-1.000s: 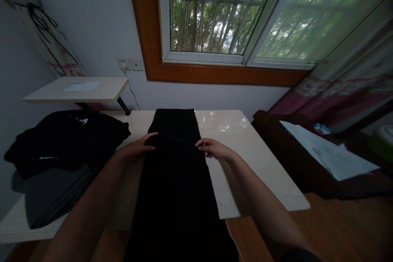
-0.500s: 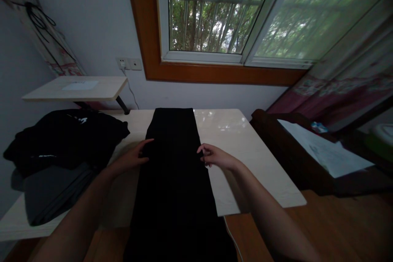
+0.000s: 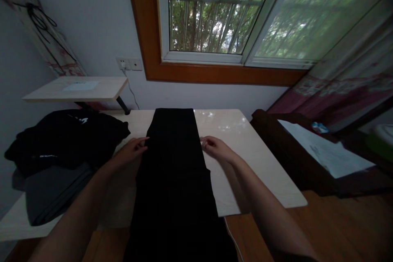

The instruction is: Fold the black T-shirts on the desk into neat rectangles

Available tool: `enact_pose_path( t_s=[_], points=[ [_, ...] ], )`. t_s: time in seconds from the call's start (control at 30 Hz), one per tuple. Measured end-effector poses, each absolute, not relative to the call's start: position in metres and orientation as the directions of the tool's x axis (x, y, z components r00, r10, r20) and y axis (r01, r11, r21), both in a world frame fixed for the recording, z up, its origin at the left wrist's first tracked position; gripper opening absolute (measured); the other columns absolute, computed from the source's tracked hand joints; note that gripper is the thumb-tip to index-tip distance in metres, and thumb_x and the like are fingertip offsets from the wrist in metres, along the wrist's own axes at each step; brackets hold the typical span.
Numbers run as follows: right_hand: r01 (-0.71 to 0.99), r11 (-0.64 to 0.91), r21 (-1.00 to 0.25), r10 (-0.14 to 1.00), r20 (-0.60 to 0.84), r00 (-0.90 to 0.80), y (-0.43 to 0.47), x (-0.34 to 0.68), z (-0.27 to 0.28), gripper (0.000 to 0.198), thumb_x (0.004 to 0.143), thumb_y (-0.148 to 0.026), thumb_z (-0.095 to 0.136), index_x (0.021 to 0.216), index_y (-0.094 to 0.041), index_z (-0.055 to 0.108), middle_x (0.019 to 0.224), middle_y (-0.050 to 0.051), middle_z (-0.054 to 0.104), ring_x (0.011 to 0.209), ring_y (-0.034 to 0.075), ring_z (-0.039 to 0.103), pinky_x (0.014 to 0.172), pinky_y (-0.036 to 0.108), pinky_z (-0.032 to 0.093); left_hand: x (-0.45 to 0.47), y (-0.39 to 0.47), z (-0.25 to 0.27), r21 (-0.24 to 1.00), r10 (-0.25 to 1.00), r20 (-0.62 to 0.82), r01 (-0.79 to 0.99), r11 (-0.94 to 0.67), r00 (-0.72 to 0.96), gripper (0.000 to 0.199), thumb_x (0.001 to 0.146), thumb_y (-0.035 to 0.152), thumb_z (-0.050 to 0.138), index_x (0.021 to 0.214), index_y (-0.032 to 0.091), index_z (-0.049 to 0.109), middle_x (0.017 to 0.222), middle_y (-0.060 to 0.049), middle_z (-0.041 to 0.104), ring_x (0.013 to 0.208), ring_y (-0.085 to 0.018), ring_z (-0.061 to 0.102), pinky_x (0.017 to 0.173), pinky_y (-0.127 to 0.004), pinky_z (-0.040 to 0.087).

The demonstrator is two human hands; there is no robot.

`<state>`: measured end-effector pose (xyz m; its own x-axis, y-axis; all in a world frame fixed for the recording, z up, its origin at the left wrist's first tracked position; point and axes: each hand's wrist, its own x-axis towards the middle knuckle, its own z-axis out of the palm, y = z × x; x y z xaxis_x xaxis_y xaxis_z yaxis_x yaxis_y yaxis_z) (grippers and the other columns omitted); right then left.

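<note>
A long strip of black cloth [image 3: 173, 172], which looks like a folded garment, lies flat over the table and hangs past its front edge. My left hand [image 3: 132, 150] is at the cloth's left edge, fingers bent and tips pinched on it. Across from it, my right hand [image 3: 217, 148] has its fingers curled and pressed together at the right edge. The fingertips partly hide what they grip. Below the right hand, the edge of the cloth juts out in a small step. Its far end lies straight near the table's back edge.
A black garment with white marks [image 3: 67, 139] lies bunched over grey folded cloth [image 3: 58, 190] on the left of the pale table [image 3: 254, 163]. Behind them stands a small raised shelf [image 3: 107, 89]. A dark brown piece of furniture [image 3: 288, 159] is to the right, bearing a white sheet [image 3: 325, 149].
Both hands have moved slightly away along the cloth, and outward to its edges; their fingers have closed more. A step has formed in the cloth's right edge.
</note>
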<state>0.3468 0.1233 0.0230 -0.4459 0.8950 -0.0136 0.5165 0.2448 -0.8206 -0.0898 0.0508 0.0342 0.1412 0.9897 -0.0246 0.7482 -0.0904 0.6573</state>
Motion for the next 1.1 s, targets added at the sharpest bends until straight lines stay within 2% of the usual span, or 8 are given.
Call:
enact_pose_path(
  t_s=[0.07,0.1,0.2,0.3,0.47,0.63,0.93,1.1],
  points=[
    [0.632,0.402,-0.663,0.904,0.178,-0.388,0.132,0.339,0.015,0.038,0.095,-0.038,0.055,0.126,-0.02,0.067,0.115,0.011,0.07,0.107,0.024,0.065,0.098,0.041,0.051,-0.087,0.063,0.025,0.511,0.975,0.186,0.837,-0.198,0.117,0.044,0.096,0.05,0.051,0.133,0.029,0.065,0.126,-0.006,0.063,0.12,-0.026,0.058,0.109,-0.047,0.044],
    [0.683,0.446,-0.578,0.893,0.233,-0.385,0.135,0.335,0.011,0.041,0.096,-0.04,0.055,0.13,-0.021,0.067,0.124,0.012,0.068,0.118,0.027,0.061,0.106,0.045,0.046,-0.085,0.068,0.02,0.442,0.963,0.238,0.868,-0.226,0.129,0.042,0.098,0.048,0.049,0.131,0.03,0.066,0.134,-0.006,0.061,0.128,-0.027,0.053,0.115,-0.049,0.038],
    [0.786,0.482,-0.388,0.875,0.265,-0.405,0.14,0.321,-0.001,0.047,0.1,-0.045,0.051,0.141,-0.025,0.061,0.147,0.011,0.057,0.141,0.031,0.045,0.118,0.05,0.034,-0.078,0.08,0.004,0.307,0.959,0.235,0.924,-0.228,0.159,0.044,0.101,0.044,0.043,0.135,0.027,0.064,0.147,-0.006,0.056,0.145,-0.029,0.038,0.122,-0.051,0.029],
    [0.834,0.47,-0.289,0.88,0.224,-0.418,0.141,0.31,-0.01,0.047,0.104,-0.045,0.043,0.146,-0.027,0.056,0.157,0.007,0.048,0.15,0.031,0.034,0.121,0.054,0.029,-0.072,0.087,-0.009,0.248,0.973,0.178,0.95,-0.19,0.148,0.048,0.103,0.044,0.038,0.141,0.026,0.06,0.153,-0.008,0.053,0.153,-0.032,0.027,0.122,-0.057,0.026],
    [0.858,0.448,-0.253,0.891,0.212,-0.402,0.147,0.302,-0.014,0.047,0.107,-0.038,0.035,0.15,-0.027,0.05,0.159,0.006,0.046,0.153,0.026,0.031,0.122,0.055,0.027,-0.069,0.098,-0.017,0.198,0.984,0.12,0.968,-0.151,0.129,0.054,0.106,0.044,0.025,0.152,0.028,0.047,0.157,-0.007,0.048,0.157,-0.031,0.018,0.122,-0.064,0.02],
    [0.872,0.422,-0.248,0.901,0.22,-0.373,0.159,0.297,-0.013,0.047,0.107,-0.037,0.034,0.15,-0.026,0.049,0.16,0.007,0.044,0.154,0.025,0.028,0.122,0.056,0.025,-0.069,0.114,-0.02,0.134,0.982,0.112,0.977,-0.164,0.149,0.055,0.106,0.04,0.022,0.156,0.023,0.04,0.16,-0.008,0.044,0.156,-0.028,0.021,0.123,-0.062,0.02],
    [0.908,0.335,-0.251,0.94,0.151,-0.305,0.205,0.285,-0.007,0.046,0.107,-0.036,0.034,0.15,-0.025,0.049,0.161,0.006,0.043,0.153,0.027,0.029,0.121,0.06,0.026,-0.063,0.151,-0.011,0.112,0.991,0.096,0.989,-0.101,0.091,0.055,0.105,0.036,0.024,0.156,0.022,0.04,0.161,-0.006,0.043,0.156,-0.029,0.022,0.123,-0.061,0.017],
    [0.92,0.319,-0.226,0.943,0.168,-0.286,0.211,0.288,-0.01,0.049,0.105,-0.038,0.043,0.15,-0.022,0.048,0.16,0.008,0.043,0.151,0.029,0.032,0.122,0.053,0.027,-0.058,0.15,-0.007,0.129,0.989,0.144,0.99,-0.058,0.039,0.054,0.103,0.037,0.029,0.155,0.025,0.043,0.161,-0.006,0.042,0.152,-0.029,0.031,0.124,-0.055,0.021]
  ],
)
